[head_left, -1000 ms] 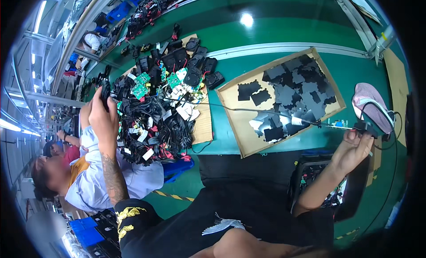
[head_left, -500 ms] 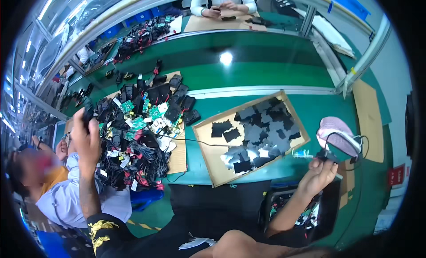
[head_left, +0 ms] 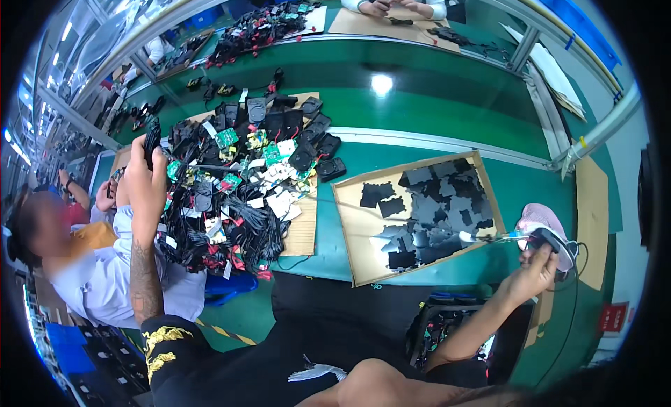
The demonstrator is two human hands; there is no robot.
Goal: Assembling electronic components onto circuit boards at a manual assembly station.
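My left hand is raised at the left, its fingers closed around a bundled black cable. Below and beside it spreads a heap of black cables, green circuit boards and black housings. Out to the right, my right hand grips a small black housing between thumb and fingers. A small blue-green part with thin leads shows just left of that housing; whether the two are joined I cannot tell. Right behind the right hand lies a pink and white rounded object.
A shallow cardboard tray with black flat pieces lies mid-table. A black bin of parts stands by my right forearm. One co-worker sits at the left; another person's hands work across the divider. A metal frame post rises at right.
My right hand has shifted right and slightly down with the black housing, which now tilts differently. The whole view has swung, moving the bench rightward. The left hand keeps its hold on the cable.
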